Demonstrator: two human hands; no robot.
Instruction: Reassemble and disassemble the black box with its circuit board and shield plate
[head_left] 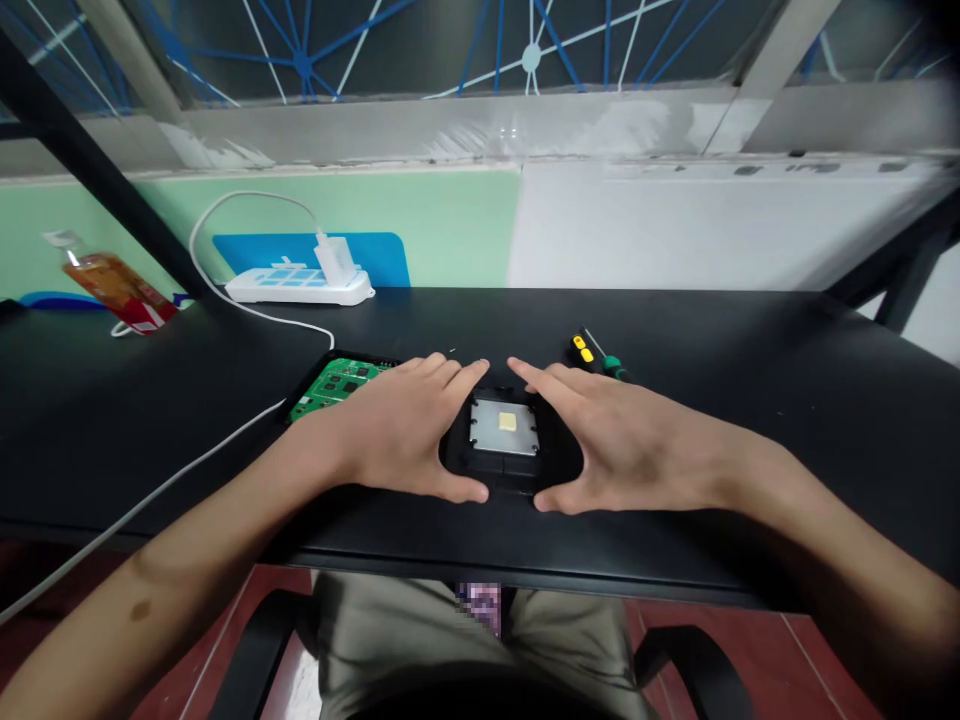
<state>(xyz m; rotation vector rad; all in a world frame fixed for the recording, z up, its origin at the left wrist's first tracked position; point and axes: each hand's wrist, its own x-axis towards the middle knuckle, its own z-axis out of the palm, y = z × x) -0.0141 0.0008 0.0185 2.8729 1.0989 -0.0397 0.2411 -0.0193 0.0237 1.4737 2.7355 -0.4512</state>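
A black device [517, 478] lies on the black desk [750, 420] near its front edge, with a silver metal plate [504, 427] bearing a small gold square on top. My left hand [409, 430] lies flat over its left side, fingers stretched out and thumb curved along the front. My right hand [611, 440] mirrors it on the right side, fingers extended, thumb at the front edge. Both hands frame the plate without gripping. A green circuit board [337, 385] shows partly from under my left hand.
A screwdriver with a yellow and green handle [596, 355] lies just behind my right hand. A white power strip [300, 283] with a plugged charger sits at the back left; its white cable [187, 465] runs off the desk front. A red packet [120, 292] lies far left.
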